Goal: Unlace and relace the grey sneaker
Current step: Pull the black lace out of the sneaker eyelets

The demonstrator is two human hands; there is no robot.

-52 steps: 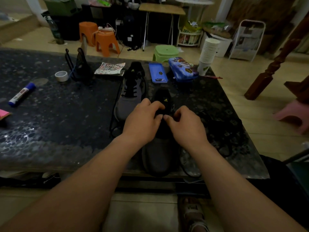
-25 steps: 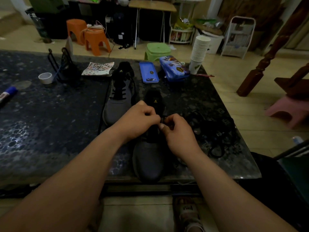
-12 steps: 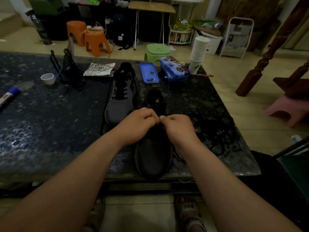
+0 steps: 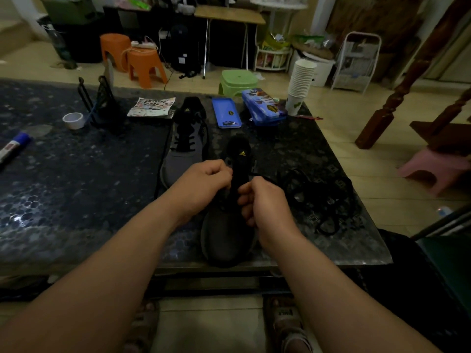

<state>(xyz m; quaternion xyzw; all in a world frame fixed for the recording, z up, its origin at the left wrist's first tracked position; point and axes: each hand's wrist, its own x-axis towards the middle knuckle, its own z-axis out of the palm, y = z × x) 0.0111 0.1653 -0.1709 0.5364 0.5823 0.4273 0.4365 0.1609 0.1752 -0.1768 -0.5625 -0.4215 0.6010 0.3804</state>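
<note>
Grey sneaker (image 4: 226,235): at near edge of table (image 4: 76,187), toe toward the person, tongue bare above the hands.
Left hand (image 4: 204,184), right hand (image 4: 265,202): fingers curled at the eyelets, either side of the tongue. Too dark to tell whether they pinch lace.
Loose black lace (image 4: 321,200): heaped just right of the sneaker.
Progress, judged: unlaced; relacing barely begun.
Second sneaker (image 4: 186,149): laced, behind-left.

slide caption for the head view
Left hand and right hand pinch the black lace over a dark grey mesh sneaker on a speckled black table
</note>
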